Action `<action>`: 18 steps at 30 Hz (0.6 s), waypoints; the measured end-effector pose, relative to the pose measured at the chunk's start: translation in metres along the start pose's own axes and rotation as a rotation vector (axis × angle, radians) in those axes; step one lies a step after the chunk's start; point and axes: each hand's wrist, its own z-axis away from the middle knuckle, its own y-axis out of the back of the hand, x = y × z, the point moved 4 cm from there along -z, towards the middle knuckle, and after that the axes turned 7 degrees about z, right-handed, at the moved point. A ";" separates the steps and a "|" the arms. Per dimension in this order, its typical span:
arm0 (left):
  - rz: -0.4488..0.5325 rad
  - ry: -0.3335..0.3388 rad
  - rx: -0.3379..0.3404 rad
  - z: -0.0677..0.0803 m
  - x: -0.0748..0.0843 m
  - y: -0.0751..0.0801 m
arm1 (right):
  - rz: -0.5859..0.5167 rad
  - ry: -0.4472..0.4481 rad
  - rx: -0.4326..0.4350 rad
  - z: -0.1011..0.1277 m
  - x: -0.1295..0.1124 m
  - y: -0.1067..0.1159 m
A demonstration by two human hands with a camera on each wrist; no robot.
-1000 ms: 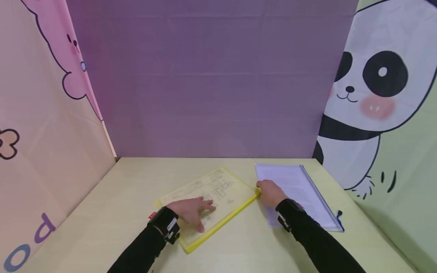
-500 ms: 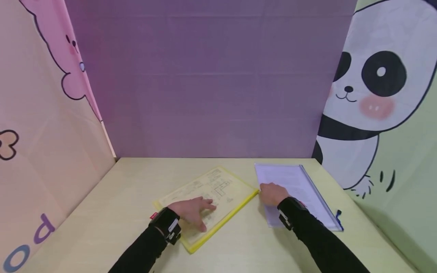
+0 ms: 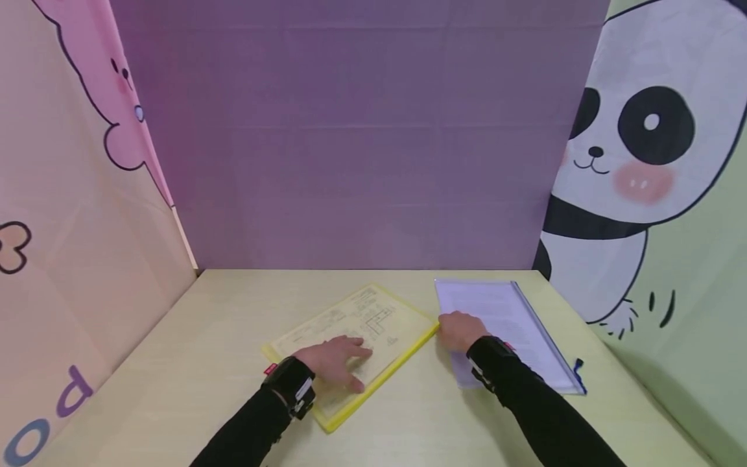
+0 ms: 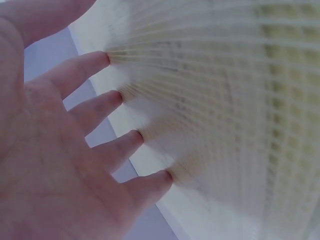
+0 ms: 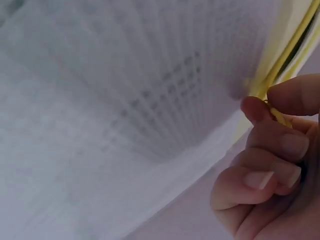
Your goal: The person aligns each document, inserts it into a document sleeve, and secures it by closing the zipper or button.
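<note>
A yellow-edged mesh zipper pouch (image 3: 350,314) with printed paper showing through lies slanted on the table. My left hand (image 3: 335,360) rests on its near part with fingers spread; in the left wrist view the fingertips (image 4: 116,95) press into the mesh. At the pouch's right corner my right hand (image 3: 462,331) is curled. The right wrist view shows its thumb and forefinger pinching a small yellow zipper pull (image 5: 280,117) beside the yellow zipper edge (image 5: 287,57). The other right fingers (image 5: 257,182) are folded inward.
A second, pale lilac pouch (image 3: 498,298) with papers and a dark blue edge lies to the right, partly under my right hand and forearm. A blue tag (image 3: 578,367) hangs off its side. The light wooden table (image 3: 192,363) meets a purple backdrop (image 3: 362,162).
My left hand has slid slightly right on the pouch. The right hand shifts slightly at the pouch's corner. The pouch has barely moved, and the lilac one stays in place.
</note>
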 end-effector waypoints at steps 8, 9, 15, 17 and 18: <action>-0.054 0.002 0.024 -0.005 0.004 0.001 | -0.083 -0.091 -0.013 -0.007 0.003 -0.009; -0.061 0.001 0.028 -0.005 0.004 0.001 | -0.092 -0.099 -0.011 -0.007 0.003 -0.008; -0.044 0.014 0.043 -0.006 0.005 0.002 | -0.109 -0.093 -0.008 -0.010 0.003 -0.010; -0.025 0.015 0.042 -0.006 0.006 0.001 | -0.119 -0.098 -0.005 -0.012 0.004 -0.013; -0.016 0.017 0.041 -0.006 0.007 0.001 | -0.119 -0.103 -0.001 -0.012 0.004 -0.014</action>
